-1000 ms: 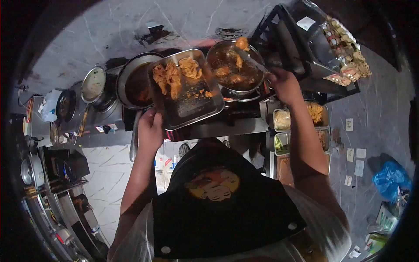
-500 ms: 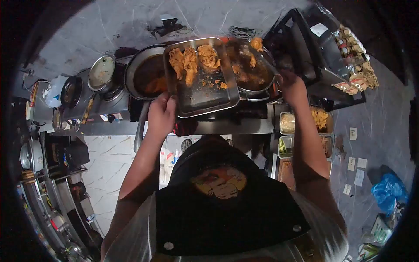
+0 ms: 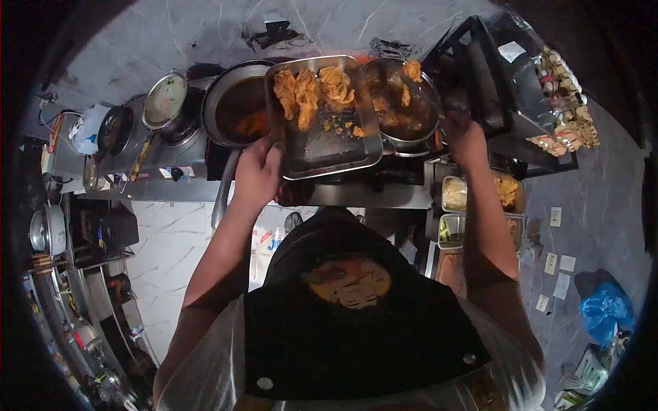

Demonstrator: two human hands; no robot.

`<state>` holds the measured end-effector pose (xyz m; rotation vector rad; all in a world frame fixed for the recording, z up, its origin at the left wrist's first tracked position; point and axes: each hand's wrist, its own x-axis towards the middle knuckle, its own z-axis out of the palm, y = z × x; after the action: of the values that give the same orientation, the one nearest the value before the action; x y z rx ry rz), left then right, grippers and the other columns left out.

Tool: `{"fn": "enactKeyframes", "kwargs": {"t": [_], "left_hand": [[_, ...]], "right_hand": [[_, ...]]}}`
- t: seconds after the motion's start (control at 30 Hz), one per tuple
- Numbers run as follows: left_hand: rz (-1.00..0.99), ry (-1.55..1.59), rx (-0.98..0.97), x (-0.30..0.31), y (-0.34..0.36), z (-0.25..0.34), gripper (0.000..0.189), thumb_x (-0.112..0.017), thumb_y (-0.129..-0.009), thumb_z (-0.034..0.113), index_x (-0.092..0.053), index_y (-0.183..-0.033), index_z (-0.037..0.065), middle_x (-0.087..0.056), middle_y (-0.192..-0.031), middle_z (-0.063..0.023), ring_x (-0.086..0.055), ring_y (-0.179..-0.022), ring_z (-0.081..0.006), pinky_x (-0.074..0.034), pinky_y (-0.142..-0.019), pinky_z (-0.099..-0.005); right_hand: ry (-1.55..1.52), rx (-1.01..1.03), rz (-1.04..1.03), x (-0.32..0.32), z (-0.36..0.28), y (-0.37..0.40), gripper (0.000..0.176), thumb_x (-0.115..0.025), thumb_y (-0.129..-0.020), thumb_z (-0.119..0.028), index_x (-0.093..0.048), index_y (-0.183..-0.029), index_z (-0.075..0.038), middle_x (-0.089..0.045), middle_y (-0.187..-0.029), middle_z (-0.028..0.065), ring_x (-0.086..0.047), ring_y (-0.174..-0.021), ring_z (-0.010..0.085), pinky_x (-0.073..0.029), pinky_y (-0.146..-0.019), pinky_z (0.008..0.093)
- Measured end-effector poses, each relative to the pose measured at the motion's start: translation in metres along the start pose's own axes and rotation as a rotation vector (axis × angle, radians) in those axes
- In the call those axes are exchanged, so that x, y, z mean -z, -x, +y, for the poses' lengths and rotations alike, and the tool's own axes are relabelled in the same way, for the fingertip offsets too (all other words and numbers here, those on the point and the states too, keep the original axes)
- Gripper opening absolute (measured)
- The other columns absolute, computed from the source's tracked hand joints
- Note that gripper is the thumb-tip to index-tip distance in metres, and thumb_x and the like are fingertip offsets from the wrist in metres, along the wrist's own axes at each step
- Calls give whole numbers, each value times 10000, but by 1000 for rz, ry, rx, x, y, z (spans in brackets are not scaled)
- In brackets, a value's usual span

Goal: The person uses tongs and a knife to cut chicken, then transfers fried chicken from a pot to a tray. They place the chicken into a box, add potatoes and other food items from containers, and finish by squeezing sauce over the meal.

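Observation:
My left hand [image 3: 259, 171] grips the lower left edge of a rectangular metal tray [image 3: 329, 147], tilted over the stove. Several fried, battered pieces [image 3: 306, 92] and crumbs lie in the tray. To its right, my right hand [image 3: 467, 140] is closed beside a pan of dark oil [image 3: 391, 106]; what it holds is too dark to make out. A fried piece [image 3: 412, 70] shows at that pan's upper rim, and more pieces are in the oil. Left of the tray stands a wok [image 3: 223, 113] with dark oil and an orange piece in it, partly hidden by the tray.
On the left are a strainer [image 3: 165, 101] over a pot and a small black pan [image 3: 115, 129]. Food containers [image 3: 454, 194] stand below my right forearm. At the right are a black rack [image 3: 500, 89] with egg cartons [image 3: 572, 123] and a blue plastic bag [image 3: 606, 312].
The view has shifted slightly. My left hand and the tray remain together over the stove, and my right hand stays beside the right pan.

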<state>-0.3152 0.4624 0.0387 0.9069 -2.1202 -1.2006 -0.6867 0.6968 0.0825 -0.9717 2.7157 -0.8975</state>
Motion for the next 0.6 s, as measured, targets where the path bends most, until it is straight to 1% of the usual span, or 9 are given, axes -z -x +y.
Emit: {"fn": "enactKeyframes", "kwargs": {"t": [0.03, 0.1, 0.17, 0.2, 0.27, 0.37, 0.47, 0.53, 0.6], "left_hand": [[2, -95, -3, 0, -2, -2, 265, -573, -1052, 177, -685, -1083, -61, -701, -844, -230, -710, -780, -304, -534, -751, -413], [35, -31, -25, -4, -1, -8, 263, -577, -1049, 178, -687, -1071, -59, -693, -828, -233, -707, -768, -314, -531, -742, -418], [53, 25, -53, -4, 4, -10, 260, -581, -1046, 179, -688, -1059, -58, -686, -811, -237, -705, -756, -325, -529, -732, -423], [55, -14, -62, -4, 3, -8, 260, -579, -1047, 178, -689, -1056, -57, -679, -799, -239, -702, -749, -328, -527, -726, -427], [60, -47, -77, -4, 2, -3, 259, -577, -1048, 177, -690, -1052, -56, -672, -787, -240, -699, -742, -331, -525, -720, -431], [35, -16, -30, -2, 6, -1, 259, -583, -1047, 181, -692, -1043, -54, -665, -783, -240, -696, -739, -326, -521, -715, -437], [15, -54, -26, -2, 5, -7, 251, -581, -1049, 177, -694, -1053, -46, -668, -793, -247, -696, -749, -345, -523, -719, -439], [90, -28, -111, -6, 2, -11, 236, -583, -1049, 174, -685, -1019, -37, -668, -789, -247, -688, -745, -369, -516, -707, -446], [71, -37, -86, -4, 2, -14, 233, -581, -1049, 172, -685, -1021, -35, -669, -793, -250, -685, -745, -379, -515, -708, -444]], "right_hand": [[58, -25, 11, 5, -14, 4, 415, -685, -1040, -364, -745, -1288, -37, -766, -1139, 261, -761, -1108, 373, -557, -942, 423], [117, -52, 3, 5, -16, 2, 425, -686, -1041, -355, -736, -1299, -21, -770, -1145, 258, -760, -1111, 371, -557, -942, 419], [-8, 88, 89, 3, -1, -2, 372, -698, -1017, -362, -758, -1281, -107, -759, -986, 255, -748, -1001, 434, -574, -854, 469], [-10, 86, 96, -1, 5, -2, 372, -698, -1017, -362, -758, -1281, -107, -759, -986, 255, -748, -1001, 434, -574, -854, 469], [230, 58, 55, -2, 5, -3, 399, -693, -1017, -389, -759, -1271, -87, -760, -1023, 258, -743, -1032, 437, -579, -880, 473], [7, 197, 208, -2, 3, 5, 434, -683, -1018, -415, -757, -1258, -61, -758, -1092, 259, -730, -1067, 447, -581, -909, 486], [190, 58, 28, -2, 9, -3, 442, -687, -1018, -405, -752, -1259, -41, -750, -1148, 260, -727, -1081, 448, -582, -918, 488], [199, 123, 109, -3, 12, 1, 439, -687, -1019, -400, -751, -1260, -39, -752, -1131, 260, -730, -1072, 448, -582, -906, 489], [205, 192, 165, -9, 19, -4, 436, -687, -1019, -395, -750, -1261, -37, -754, -1114, 260, -732, -1063, 449, -582, -893, 490]]}}
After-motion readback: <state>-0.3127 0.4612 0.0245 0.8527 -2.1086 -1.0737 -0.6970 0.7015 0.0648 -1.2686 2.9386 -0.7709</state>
